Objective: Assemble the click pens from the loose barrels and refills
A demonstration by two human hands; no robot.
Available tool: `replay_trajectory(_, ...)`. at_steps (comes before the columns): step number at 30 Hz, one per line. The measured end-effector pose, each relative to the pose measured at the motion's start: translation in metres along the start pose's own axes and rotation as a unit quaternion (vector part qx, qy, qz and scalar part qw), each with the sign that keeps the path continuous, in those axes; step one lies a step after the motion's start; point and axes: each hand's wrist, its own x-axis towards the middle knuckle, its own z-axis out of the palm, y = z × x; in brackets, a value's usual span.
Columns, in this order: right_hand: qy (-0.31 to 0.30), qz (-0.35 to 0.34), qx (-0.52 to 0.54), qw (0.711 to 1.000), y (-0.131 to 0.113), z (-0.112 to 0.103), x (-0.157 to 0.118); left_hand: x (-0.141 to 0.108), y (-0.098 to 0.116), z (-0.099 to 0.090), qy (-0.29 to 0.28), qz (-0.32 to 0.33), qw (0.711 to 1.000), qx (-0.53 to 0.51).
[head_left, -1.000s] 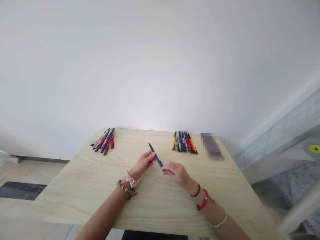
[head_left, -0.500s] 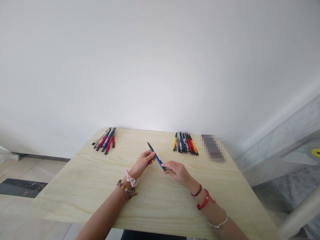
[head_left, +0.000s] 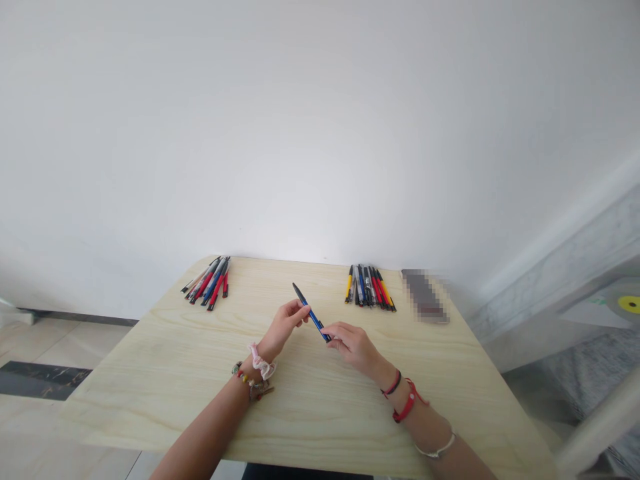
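A blue pen (head_left: 314, 317) with a black tip slants above the middle of the wooden table (head_left: 320, 413), its tip toward the wall. My left hand (head_left: 289, 323) is closed, pinching the pen's barrel near the middle. At the clip end, the fingers of my right hand (head_left: 353, 344) are closed around it. Behind my hands lie two groups of pens: a fanned pile (head_left: 209, 283) of red, blue and white ones at the back left, and a row (head_left: 369, 288) of yellow, black, blue and red ones right of centre.
A dark flat object (head_left: 426, 297), pixelated, lies at the back right of the table. The white wall (head_left: 320, 133) rises along the table's far edge. To the right stands a grey ledge with a yellow-centred disc (head_left: 631, 305).
Both hands keep the same hold on the pen. The whole view has shifted very slightly; nothing else visibly differs.
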Motion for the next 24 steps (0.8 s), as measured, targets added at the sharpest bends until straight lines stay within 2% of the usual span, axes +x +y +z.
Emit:
replay_trajectory(4, -0.007, 0.031, 0.041, 0.999, -0.001, -0.001, 0.001, 0.002, -0.002, -0.004, 0.039, -0.013, 0.999, -0.029)
replay_trajectory(8, 0.018, 0.115, 0.054, 0.992, -0.003, 0.002, 0.001, 0.003, -0.007, -0.001, 0.024, -0.027, 0.999, -0.032)
replay_trajectory(12, 0.051, 0.204, 0.099, 0.973, 0.0, 0.003, 0.002, 0.002, -0.007, 0.003, 0.02, -0.025, 0.999, -0.016)
replay_trajectory(14, 0.075, 0.232, 0.064, 0.968, 0.003, -0.001, 0.002, 0.001, -0.006, 0.004, 0.023, -0.012, 1.0, 0.005)
replay_trajectory(16, 0.083, 0.229, -0.009, 0.97, 0.006, -0.007, 0.002, 0.001, -0.006, 0.004, 0.028, 0.013, 0.999, 0.028)
replay_trajectory(18, 0.059, 0.207, -0.07, 0.974, 0.007, -0.012, 0.003, 0.001, -0.006, 0.005, 0.034, 0.037, 0.998, 0.044)
replay_trajectory(21, 0.008, 0.185, -0.113, 0.976, 0.006, -0.014, 0.004, 0.002, -0.007, 0.005, 0.041, 0.052, 0.996, 0.055)
replay_trajectory(24, -0.006, 0.183, -0.138, 0.973, 0.003, -0.011, 0.005, 0.001, -0.006, 0.004, 0.03, 0.056, 0.996, 0.061)
